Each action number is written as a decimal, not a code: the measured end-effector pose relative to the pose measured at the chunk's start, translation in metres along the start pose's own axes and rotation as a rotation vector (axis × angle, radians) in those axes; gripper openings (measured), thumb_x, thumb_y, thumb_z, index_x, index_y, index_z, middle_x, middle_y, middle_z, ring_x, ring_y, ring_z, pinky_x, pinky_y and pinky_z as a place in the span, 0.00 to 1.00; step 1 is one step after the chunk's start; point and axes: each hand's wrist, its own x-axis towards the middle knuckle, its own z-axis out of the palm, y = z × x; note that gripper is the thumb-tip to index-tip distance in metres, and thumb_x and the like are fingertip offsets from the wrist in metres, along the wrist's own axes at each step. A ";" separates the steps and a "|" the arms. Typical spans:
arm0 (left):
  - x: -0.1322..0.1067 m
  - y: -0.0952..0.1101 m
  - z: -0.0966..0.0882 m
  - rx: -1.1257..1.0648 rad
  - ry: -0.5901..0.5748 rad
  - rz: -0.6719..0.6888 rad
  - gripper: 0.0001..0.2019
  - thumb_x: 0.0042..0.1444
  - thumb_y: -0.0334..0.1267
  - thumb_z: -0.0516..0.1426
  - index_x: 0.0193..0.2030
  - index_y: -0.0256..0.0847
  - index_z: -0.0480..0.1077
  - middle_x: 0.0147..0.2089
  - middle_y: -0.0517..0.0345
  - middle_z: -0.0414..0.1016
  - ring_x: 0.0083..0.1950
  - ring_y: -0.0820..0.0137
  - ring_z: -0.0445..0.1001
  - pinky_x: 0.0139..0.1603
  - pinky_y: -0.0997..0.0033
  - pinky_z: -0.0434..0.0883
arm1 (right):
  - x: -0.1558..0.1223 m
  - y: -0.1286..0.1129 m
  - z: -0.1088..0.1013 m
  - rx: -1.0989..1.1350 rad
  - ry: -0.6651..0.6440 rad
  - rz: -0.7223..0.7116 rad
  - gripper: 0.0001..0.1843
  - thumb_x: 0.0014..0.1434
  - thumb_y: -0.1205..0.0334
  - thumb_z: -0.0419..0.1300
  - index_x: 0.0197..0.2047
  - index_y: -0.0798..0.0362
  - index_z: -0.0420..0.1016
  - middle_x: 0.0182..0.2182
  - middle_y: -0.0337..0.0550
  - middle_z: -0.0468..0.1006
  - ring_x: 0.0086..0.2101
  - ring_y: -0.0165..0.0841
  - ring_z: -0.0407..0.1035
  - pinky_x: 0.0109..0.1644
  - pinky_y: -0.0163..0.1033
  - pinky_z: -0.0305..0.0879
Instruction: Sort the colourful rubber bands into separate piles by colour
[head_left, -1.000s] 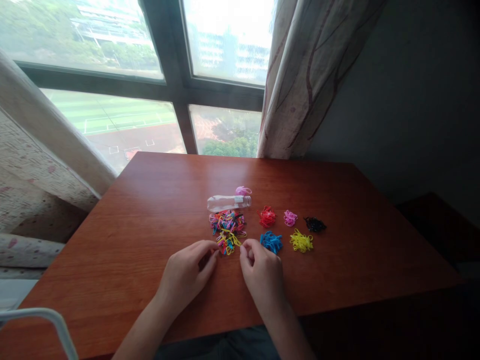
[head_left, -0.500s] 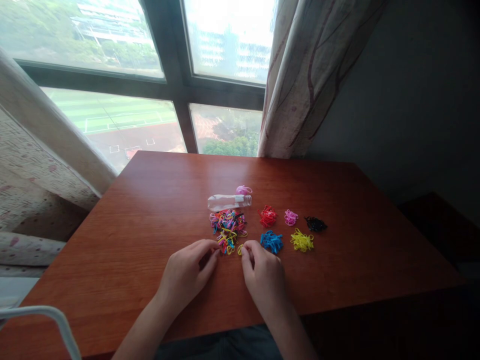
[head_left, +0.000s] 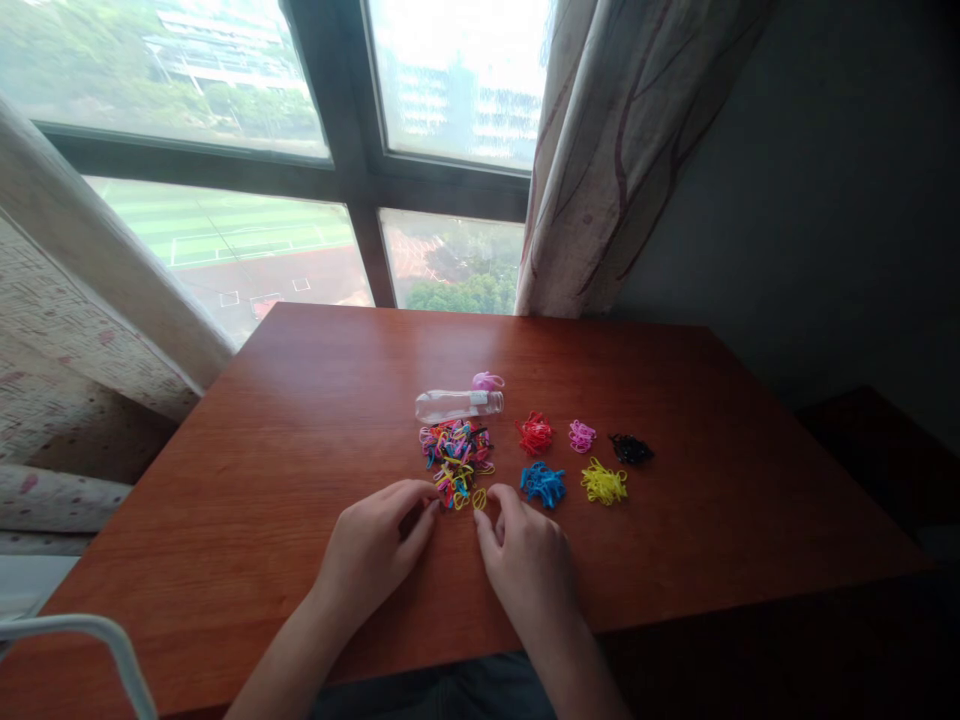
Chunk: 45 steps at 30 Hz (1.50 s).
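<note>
A mixed pile of coloured rubber bands (head_left: 457,450) lies in the middle of the table. My left hand (head_left: 379,535) rests at its near left edge, thumb and forefinger drawn together; whether a band is between the tips is too small to tell. On the pile's near right side, my right hand (head_left: 529,550) has thumb and forefinger apart, the tips beside a loose yellow rubber band (head_left: 480,499) on the wood. Sorted to the right are a blue heap (head_left: 543,484), a red heap (head_left: 535,433), a pink heap (head_left: 581,435), a yellow heap (head_left: 604,482) and a black heap (head_left: 631,448).
Behind the mixed pile a clear plastic bottle (head_left: 454,405) lies on its side, with a pink looped item (head_left: 487,381) beyond its neck. The brown table (head_left: 300,400) reaches to the window. A white curved tube (head_left: 97,625) stands at the lower left.
My right thumb and forefinger have parted, leaving the yellow rubber band in fuller view on the table. My left hand has barely moved.
</note>
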 end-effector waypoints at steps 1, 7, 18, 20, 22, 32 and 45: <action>0.000 0.000 0.000 -0.001 0.000 0.002 0.07 0.62 0.39 0.54 0.42 0.44 0.73 0.38 0.60 0.80 0.36 0.69 0.77 0.37 0.73 0.69 | 0.001 0.000 0.001 -0.001 0.005 0.000 0.05 0.62 0.65 0.61 0.42 0.49 0.73 0.27 0.36 0.79 0.28 0.33 0.74 0.29 0.34 0.51; 0.000 0.004 -0.003 0.000 0.003 0.008 0.08 0.63 0.39 0.53 0.42 0.45 0.73 0.38 0.59 0.80 0.36 0.69 0.77 0.36 0.73 0.69 | 0.001 0.002 0.003 0.074 0.042 -0.041 0.03 0.62 0.67 0.59 0.37 0.50 0.72 0.27 0.35 0.79 0.27 0.31 0.73 0.30 0.34 0.51; -0.001 0.004 -0.003 -0.002 -0.012 -0.005 0.07 0.63 0.39 0.53 0.42 0.45 0.73 0.38 0.59 0.80 0.36 0.69 0.77 0.37 0.73 0.69 | -0.001 0.004 0.000 0.292 0.084 -0.056 0.06 0.63 0.65 0.56 0.35 0.50 0.73 0.24 0.35 0.76 0.25 0.30 0.70 0.32 0.32 0.56; 0.000 0.004 -0.004 -0.003 -0.010 -0.003 0.08 0.63 0.39 0.53 0.42 0.45 0.73 0.38 0.59 0.80 0.37 0.69 0.77 0.37 0.73 0.69 | -0.001 0.007 -0.004 0.323 0.099 -0.051 0.07 0.63 0.63 0.55 0.35 0.50 0.73 0.23 0.36 0.75 0.24 0.30 0.69 0.31 0.32 0.56; 0.000 0.004 -0.004 -0.003 -0.007 0.002 0.08 0.63 0.39 0.53 0.42 0.45 0.73 0.39 0.59 0.80 0.37 0.69 0.77 0.37 0.73 0.69 | -0.001 0.016 -0.010 0.344 0.125 -0.026 0.09 0.64 0.60 0.55 0.35 0.51 0.74 0.22 0.35 0.73 0.23 0.29 0.67 0.30 0.32 0.56; 0.000 0.002 -0.003 0.043 0.030 0.030 0.08 0.63 0.41 0.53 0.42 0.45 0.73 0.39 0.59 0.81 0.37 0.68 0.79 0.36 0.73 0.70 | -0.006 0.131 -0.060 0.199 0.322 0.281 0.18 0.60 0.44 0.57 0.35 0.51 0.76 0.21 0.37 0.72 0.23 0.32 0.68 0.29 0.33 0.62; 0.000 0.001 -0.002 0.030 0.006 0.010 0.08 0.63 0.42 0.53 0.41 0.45 0.73 0.36 0.61 0.80 0.35 0.69 0.78 0.35 0.73 0.70 | -0.009 0.145 -0.053 0.183 0.288 0.308 0.19 0.60 0.44 0.55 0.36 0.51 0.76 0.21 0.38 0.73 0.25 0.34 0.69 0.31 0.35 0.63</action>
